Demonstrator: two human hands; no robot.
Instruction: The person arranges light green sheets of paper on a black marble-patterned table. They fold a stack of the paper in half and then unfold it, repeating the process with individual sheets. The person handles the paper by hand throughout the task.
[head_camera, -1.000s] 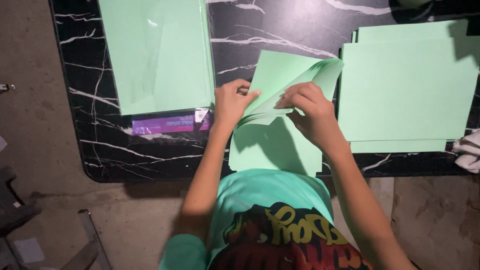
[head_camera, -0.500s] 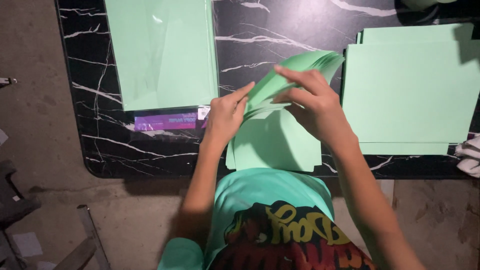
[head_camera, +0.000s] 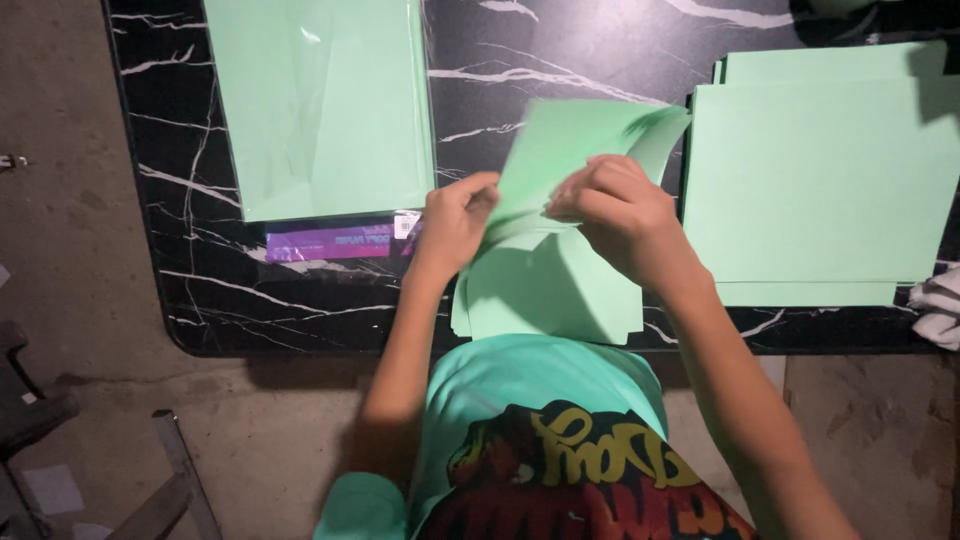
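Both hands, left (head_camera: 455, 222) and right (head_camera: 612, 205), pinch a lifted green sheet (head_camera: 570, 140) above the small stack (head_camera: 550, 290) at the table (head_camera: 560, 60) edge; uneven pulling could crease it.

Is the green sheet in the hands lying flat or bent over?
Bent over. The green sheet curves up off the small pile, pinched by the left hand and right hand.

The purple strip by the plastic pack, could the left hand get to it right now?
Probably yes. The purple strip lies flat on the black table, just beside the left hand, with nothing between them. But that hand's fingers are pinching the green paper, so it would have to let go first.
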